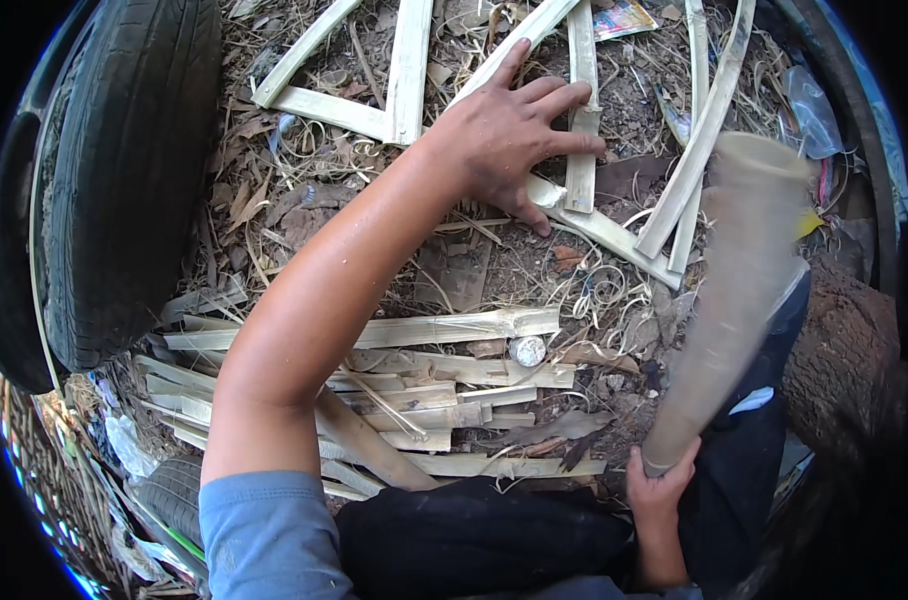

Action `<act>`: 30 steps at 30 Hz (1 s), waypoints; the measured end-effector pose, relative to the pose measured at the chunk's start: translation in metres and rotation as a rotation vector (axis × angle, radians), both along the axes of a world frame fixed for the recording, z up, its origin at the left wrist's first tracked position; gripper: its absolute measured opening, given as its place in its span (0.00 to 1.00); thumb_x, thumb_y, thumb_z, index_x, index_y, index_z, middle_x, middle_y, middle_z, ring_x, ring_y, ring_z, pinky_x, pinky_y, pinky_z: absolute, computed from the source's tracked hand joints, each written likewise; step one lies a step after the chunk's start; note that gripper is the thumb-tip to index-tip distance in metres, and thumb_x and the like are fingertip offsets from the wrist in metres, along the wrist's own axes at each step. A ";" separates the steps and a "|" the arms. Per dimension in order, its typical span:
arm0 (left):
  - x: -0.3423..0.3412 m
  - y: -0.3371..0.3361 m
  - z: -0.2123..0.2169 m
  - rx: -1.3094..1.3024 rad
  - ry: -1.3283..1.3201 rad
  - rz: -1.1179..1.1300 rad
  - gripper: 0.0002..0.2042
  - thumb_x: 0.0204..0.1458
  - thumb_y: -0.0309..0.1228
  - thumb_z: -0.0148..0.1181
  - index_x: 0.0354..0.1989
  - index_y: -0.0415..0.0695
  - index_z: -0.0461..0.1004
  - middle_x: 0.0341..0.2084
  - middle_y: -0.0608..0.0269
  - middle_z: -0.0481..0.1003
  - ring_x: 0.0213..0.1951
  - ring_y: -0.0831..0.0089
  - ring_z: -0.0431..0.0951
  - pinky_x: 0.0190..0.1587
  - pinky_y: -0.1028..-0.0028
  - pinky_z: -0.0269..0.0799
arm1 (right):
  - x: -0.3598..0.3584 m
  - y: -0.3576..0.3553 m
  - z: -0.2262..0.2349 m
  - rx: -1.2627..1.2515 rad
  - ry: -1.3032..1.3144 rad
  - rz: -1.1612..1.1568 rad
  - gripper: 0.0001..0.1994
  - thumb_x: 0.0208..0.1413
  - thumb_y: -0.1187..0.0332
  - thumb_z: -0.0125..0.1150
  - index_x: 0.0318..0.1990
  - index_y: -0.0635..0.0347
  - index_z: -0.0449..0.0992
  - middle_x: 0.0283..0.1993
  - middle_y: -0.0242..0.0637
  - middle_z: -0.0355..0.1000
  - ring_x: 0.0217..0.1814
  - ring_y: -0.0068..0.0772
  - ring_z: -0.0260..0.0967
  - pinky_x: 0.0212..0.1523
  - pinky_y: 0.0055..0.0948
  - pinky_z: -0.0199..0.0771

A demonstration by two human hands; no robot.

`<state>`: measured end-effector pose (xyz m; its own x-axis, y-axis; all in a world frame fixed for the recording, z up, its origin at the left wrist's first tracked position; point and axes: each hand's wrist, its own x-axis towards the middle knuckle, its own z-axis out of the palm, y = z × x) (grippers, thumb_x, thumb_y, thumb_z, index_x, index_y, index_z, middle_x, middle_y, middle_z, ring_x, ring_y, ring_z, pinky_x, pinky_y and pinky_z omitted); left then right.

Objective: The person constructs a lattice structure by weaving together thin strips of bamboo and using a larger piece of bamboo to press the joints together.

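The big tyre (124, 180) lay to the left on ground littered with dry leaves and shavings, and a heap of split bamboo slats (424, 380) sat just in front of the knees. Beyond that, pale bamboo strips (404, 70) were laid crosswise on the dirt.

To hold such a crossing well, the palm ought to bear straight down where the strips overlap, so that none slid while the other hand worked.

The left hand (514, 140) was stretched out, fingers spread wide and flat, pressing on the strips where a short upright piece (581, 130) met a slanting one. The right hand (659, 490) was closed around the lower end of a thick bamboo tube (734, 300). The tube was blurred, so it was probably swinging, raised at the right above the strips.
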<state>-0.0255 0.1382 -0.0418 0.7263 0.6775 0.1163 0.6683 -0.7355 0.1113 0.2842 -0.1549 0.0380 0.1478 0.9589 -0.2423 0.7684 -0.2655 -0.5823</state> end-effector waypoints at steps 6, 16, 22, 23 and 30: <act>0.001 -0.002 0.007 -0.043 0.000 -0.006 0.52 0.23 0.68 0.71 0.66 0.67 0.66 0.70 0.54 0.56 0.70 0.60 0.58 0.74 0.45 0.27 | -0.003 -0.011 0.000 0.169 0.076 -0.038 0.29 0.44 0.71 0.71 0.54 0.67 0.64 0.38 0.55 0.75 0.39 0.57 0.77 0.39 0.44 0.76; -0.001 0.001 0.001 0.001 0.013 0.002 0.50 0.23 0.68 0.71 0.64 0.74 0.66 0.69 0.55 0.58 0.70 0.59 0.58 0.74 0.44 0.29 | 0.003 -0.016 -0.014 -0.039 -0.036 0.041 0.28 0.43 0.71 0.72 0.51 0.67 0.65 0.34 0.52 0.75 0.37 0.56 0.78 0.37 0.45 0.76; 0.001 -0.002 -0.001 -0.016 -0.002 0.008 0.50 0.23 0.69 0.70 0.64 0.75 0.66 0.69 0.55 0.57 0.70 0.59 0.58 0.74 0.45 0.29 | -0.001 0.002 -0.016 -0.201 -0.212 0.111 0.29 0.43 0.71 0.71 0.53 0.67 0.65 0.34 0.53 0.76 0.39 0.54 0.79 0.42 0.43 0.77; 0.000 -0.002 0.000 -0.024 -0.009 0.013 0.50 0.23 0.69 0.70 0.64 0.75 0.66 0.69 0.54 0.57 0.70 0.59 0.58 0.74 0.45 0.30 | -0.001 0.000 -0.013 -0.192 -0.212 0.111 0.29 0.43 0.71 0.71 0.53 0.67 0.65 0.34 0.53 0.76 0.39 0.54 0.79 0.42 0.43 0.77; 0.003 -0.003 0.000 0.001 -0.032 -0.008 0.51 0.22 0.67 0.72 0.65 0.70 0.66 0.69 0.55 0.58 0.69 0.60 0.59 0.74 0.44 0.31 | -0.001 -0.010 -0.007 -0.110 -0.093 0.111 0.27 0.44 0.71 0.71 0.51 0.67 0.65 0.37 0.54 0.76 0.40 0.56 0.77 0.42 0.45 0.75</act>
<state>-0.0224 0.1356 -0.0417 0.7279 0.6713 0.1400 0.6582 -0.7412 0.1318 0.2831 -0.1653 0.0314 0.0688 0.9389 -0.3372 0.8458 -0.2341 -0.4794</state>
